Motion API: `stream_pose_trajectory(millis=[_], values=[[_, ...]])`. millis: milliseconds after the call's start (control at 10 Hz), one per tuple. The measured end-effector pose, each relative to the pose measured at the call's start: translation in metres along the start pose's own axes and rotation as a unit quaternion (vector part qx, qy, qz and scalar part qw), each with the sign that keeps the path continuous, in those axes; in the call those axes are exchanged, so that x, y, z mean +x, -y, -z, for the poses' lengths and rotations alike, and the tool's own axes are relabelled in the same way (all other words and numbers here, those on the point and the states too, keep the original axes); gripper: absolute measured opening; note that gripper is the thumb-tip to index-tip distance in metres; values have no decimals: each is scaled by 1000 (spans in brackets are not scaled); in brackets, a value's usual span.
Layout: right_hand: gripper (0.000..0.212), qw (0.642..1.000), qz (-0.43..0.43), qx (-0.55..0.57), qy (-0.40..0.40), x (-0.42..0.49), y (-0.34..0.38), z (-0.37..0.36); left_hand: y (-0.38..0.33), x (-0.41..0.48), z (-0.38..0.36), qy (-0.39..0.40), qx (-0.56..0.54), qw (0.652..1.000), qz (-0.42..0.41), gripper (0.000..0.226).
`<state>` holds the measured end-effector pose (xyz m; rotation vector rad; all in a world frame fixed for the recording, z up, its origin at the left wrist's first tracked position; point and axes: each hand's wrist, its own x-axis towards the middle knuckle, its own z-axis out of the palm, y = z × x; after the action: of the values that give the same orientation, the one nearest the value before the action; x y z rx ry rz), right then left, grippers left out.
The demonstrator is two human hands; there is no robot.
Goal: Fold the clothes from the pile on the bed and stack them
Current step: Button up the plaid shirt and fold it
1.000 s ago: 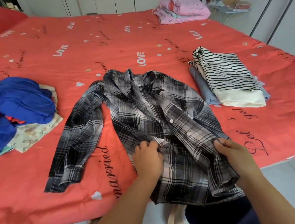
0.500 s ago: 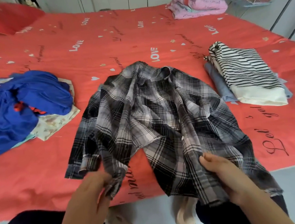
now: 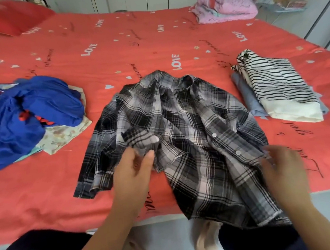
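Note:
A black-and-grey plaid shirt (image 3: 196,126) lies buttoned-side up in the middle of the red bed (image 3: 114,50), its hem hanging over the near edge. Its left front panel is turned up into a loose fold. My left hand (image 3: 133,172) sits just below that fold, fingers relaxed and thumb touching the cloth. My right hand (image 3: 282,167), blurred, rests with straight fingers on the shirt's right edge. The unfolded pile (image 3: 31,115), a blue garment over a floral cloth, lies at the left. At the right is the folded stack (image 3: 280,90), a striped top on a light blue piece.
A pink folded blanket (image 3: 226,7) lies at the bed's far right corner and a red pillow (image 3: 9,16) at the far left. The bed's near edge runs just before my legs, with grey floor and my socked feet (image 3: 206,238) below.
My left hand has carried the shirt's left front hem up and over onto the body, then loosened its hold. My right hand slid up along the shirt's right edge.

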<state>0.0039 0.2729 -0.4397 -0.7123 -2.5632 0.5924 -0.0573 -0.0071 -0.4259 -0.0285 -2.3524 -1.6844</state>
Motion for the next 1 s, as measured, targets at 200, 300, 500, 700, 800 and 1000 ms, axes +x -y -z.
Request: stream_pose_trajectory(millis=[200, 300, 500, 700, 800, 1000], values=[[67, 966, 41, 43, 253, -33, 62, -91, -16, 16, -19, 14, -60, 998, 12, 10], [63, 964, -5, 82, 251, -29, 72, -106, -23, 23, -24, 11, -40, 999, 5, 16], [20, 913, 122, 184, 343, -82, 100, -85, -45, 42, -42, 45, -25, 997, -49, 27], [26, 845, 180, 145, 482, -118, 90, -74, -29, 14, -66, 339, 135, 921, -138, 22], [27, 833, 263, 86, 479, -130, 68, -77, 18, -6, -49, 330, 252, 897, -153, 61], [19, 904, 107, 113, 398, -93, 38, -62, 70, -30, -20, 297, 437, 844, -95, 85]])
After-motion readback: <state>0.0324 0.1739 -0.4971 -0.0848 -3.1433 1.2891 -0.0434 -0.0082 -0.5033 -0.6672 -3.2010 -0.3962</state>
